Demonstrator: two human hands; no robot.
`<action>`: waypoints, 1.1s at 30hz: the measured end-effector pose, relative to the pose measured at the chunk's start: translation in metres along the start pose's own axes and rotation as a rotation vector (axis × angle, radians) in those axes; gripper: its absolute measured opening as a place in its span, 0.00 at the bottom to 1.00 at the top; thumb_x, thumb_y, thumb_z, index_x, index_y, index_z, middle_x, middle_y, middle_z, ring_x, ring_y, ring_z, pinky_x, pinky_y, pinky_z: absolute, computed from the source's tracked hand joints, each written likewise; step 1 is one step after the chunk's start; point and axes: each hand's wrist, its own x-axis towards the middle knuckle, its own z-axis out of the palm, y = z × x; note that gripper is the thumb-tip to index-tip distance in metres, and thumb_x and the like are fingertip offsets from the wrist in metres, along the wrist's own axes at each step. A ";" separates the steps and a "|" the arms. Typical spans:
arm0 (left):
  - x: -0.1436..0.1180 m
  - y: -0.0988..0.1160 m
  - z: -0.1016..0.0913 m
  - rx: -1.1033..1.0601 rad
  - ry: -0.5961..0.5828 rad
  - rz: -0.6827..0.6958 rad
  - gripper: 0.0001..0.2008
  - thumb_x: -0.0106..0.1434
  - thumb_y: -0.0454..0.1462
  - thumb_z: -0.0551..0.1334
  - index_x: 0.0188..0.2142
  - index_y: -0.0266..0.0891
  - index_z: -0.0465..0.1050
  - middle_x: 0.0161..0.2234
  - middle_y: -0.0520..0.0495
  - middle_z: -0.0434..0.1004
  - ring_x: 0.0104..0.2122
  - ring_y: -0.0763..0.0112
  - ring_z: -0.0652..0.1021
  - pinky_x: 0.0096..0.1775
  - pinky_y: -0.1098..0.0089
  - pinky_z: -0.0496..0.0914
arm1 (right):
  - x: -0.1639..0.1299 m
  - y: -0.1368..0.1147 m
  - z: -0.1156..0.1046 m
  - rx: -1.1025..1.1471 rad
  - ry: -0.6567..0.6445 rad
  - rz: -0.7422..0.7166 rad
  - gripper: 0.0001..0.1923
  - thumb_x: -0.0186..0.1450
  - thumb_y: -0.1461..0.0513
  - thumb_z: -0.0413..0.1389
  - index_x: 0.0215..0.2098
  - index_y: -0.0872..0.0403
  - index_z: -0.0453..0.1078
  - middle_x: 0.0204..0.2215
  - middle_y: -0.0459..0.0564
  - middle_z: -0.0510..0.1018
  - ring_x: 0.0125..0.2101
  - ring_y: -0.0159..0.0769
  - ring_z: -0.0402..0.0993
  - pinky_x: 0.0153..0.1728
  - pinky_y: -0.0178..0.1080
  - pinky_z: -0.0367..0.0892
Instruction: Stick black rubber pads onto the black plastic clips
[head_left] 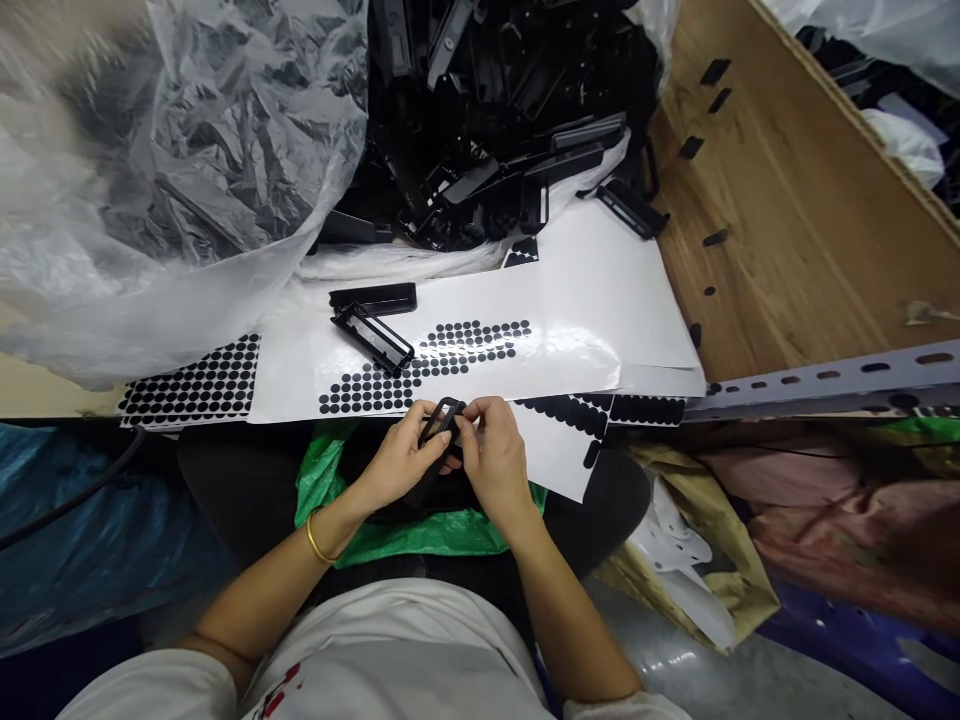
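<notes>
Just off the table's front edge, my left hand [401,455] is closed around a black plastic frame-like part [442,412]. My right hand [493,450] pinches at the same part's right side, fingertips close together; whether something small lies between them is hidden. Beyond the hands, a white sheet with round black stickers [480,340] lies on the table, partly peeled into bare areas. On that sheet rest two black parts, one an open frame [373,338] lying slantwise, the other a narrow piece [375,298] behind it.
A heap of black plastic parts [495,150] fills a clear plastic bag [255,130] at the back. A wooden panel [780,220] stands at right. More sticker sheets [195,380] lie left. A green bag [435,535] sits on my lap; a brown bag [742,590] stands right.
</notes>
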 end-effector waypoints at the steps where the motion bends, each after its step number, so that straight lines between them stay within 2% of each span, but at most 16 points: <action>1: 0.000 0.000 0.001 -0.034 0.005 0.005 0.13 0.59 0.41 0.61 0.39 0.40 0.60 0.28 0.56 0.73 0.23 0.74 0.78 0.29 0.70 0.76 | -0.001 0.000 0.001 -0.037 0.021 -0.038 0.02 0.65 0.64 0.47 0.34 0.51 0.59 0.31 0.49 0.70 0.34 0.38 0.67 0.35 0.41 0.65; 3: -0.001 0.001 0.002 -0.120 0.012 -0.005 0.15 0.58 0.43 0.62 0.38 0.40 0.60 0.27 0.56 0.72 0.23 0.75 0.77 0.28 0.70 0.76 | -0.002 0.003 0.000 -0.064 0.073 -0.071 0.04 0.65 0.62 0.48 0.39 0.52 0.61 0.38 0.53 0.70 0.40 0.41 0.66 0.40 0.44 0.65; 5: -0.002 0.003 0.004 -0.192 0.011 -0.037 0.17 0.57 0.45 0.63 0.38 0.40 0.59 0.30 0.54 0.74 0.23 0.74 0.78 0.29 0.69 0.76 | -0.001 0.007 -0.005 -0.018 0.136 -0.026 0.07 0.65 0.62 0.48 0.42 0.52 0.61 0.42 0.55 0.68 0.43 0.41 0.65 0.41 0.45 0.65; 9: -0.003 0.006 0.005 -0.235 0.010 -0.073 0.20 0.56 0.47 0.64 0.39 0.39 0.58 0.40 0.44 0.77 0.27 0.70 0.80 0.31 0.67 0.76 | 0.003 0.015 -0.016 0.141 0.190 0.136 0.05 0.65 0.62 0.48 0.41 0.51 0.60 0.37 0.50 0.68 0.34 0.35 0.66 0.36 0.40 0.65; 12: -0.003 0.006 0.005 -0.246 0.014 -0.078 0.20 0.55 0.46 0.65 0.38 0.39 0.58 0.40 0.43 0.77 0.27 0.69 0.81 0.31 0.67 0.76 | 0.003 0.013 -0.018 0.191 0.144 0.128 0.03 0.64 0.63 0.49 0.37 0.51 0.62 0.35 0.49 0.69 0.34 0.35 0.66 0.36 0.40 0.64; 17: -0.004 0.006 0.004 -0.258 0.016 -0.073 0.20 0.55 0.45 0.66 0.38 0.39 0.59 0.29 0.53 0.75 0.26 0.69 0.80 0.31 0.68 0.76 | 0.002 0.004 -0.012 0.193 0.047 0.089 0.03 0.63 0.62 0.50 0.37 0.51 0.63 0.36 0.50 0.69 0.36 0.37 0.66 0.36 0.41 0.64; 22: -0.005 0.003 0.006 -0.210 0.028 -0.003 0.15 0.57 0.42 0.65 0.35 0.40 0.58 0.26 0.57 0.72 0.23 0.77 0.77 0.29 0.74 0.74 | 0.005 0.002 -0.003 0.241 -0.020 0.186 0.14 0.58 0.57 0.58 0.40 0.51 0.62 0.37 0.49 0.69 0.34 0.35 0.66 0.35 0.39 0.65; 25: -0.006 0.000 0.004 -0.181 0.016 0.015 0.13 0.58 0.41 0.63 0.35 0.40 0.58 0.29 0.56 0.73 0.26 0.75 0.78 0.32 0.72 0.74 | 0.007 0.005 -0.002 0.347 -0.091 0.214 0.07 0.61 0.59 0.54 0.36 0.52 0.63 0.32 0.47 0.69 0.29 0.32 0.65 0.32 0.37 0.65; 27: -0.009 0.002 -0.002 -0.077 -0.013 0.033 0.12 0.58 0.41 0.63 0.35 0.41 0.60 0.32 0.54 0.73 0.30 0.73 0.78 0.35 0.69 0.74 | 0.009 0.009 -0.005 0.423 -0.131 0.209 0.05 0.62 0.58 0.53 0.33 0.52 0.64 0.29 0.45 0.68 0.27 0.31 0.65 0.30 0.36 0.64; 30: -0.012 0.012 -0.020 0.228 -0.068 0.128 0.10 0.56 0.41 0.65 0.33 0.39 0.67 0.35 0.48 0.76 0.36 0.67 0.78 0.40 0.68 0.71 | 0.013 0.014 -0.015 0.424 -0.169 0.139 0.06 0.63 0.58 0.53 0.31 0.52 0.67 0.29 0.46 0.70 0.29 0.32 0.67 0.31 0.37 0.65; 31: -0.011 0.017 -0.027 0.329 -0.039 0.173 0.09 0.56 0.41 0.65 0.33 0.39 0.69 0.37 0.46 0.77 0.38 0.64 0.77 0.40 0.67 0.71 | 0.014 0.015 -0.018 0.403 -0.167 0.117 0.06 0.63 0.58 0.53 0.31 0.52 0.68 0.31 0.47 0.70 0.30 0.33 0.68 0.32 0.37 0.65; 33: -0.005 0.027 -0.043 0.519 0.132 0.296 0.07 0.59 0.41 0.62 0.33 0.40 0.72 0.42 0.44 0.78 0.42 0.60 0.76 0.44 0.64 0.69 | 0.018 0.015 -0.020 0.362 -0.144 0.105 0.06 0.63 0.59 0.52 0.32 0.51 0.69 0.34 0.49 0.72 0.32 0.34 0.69 0.33 0.38 0.66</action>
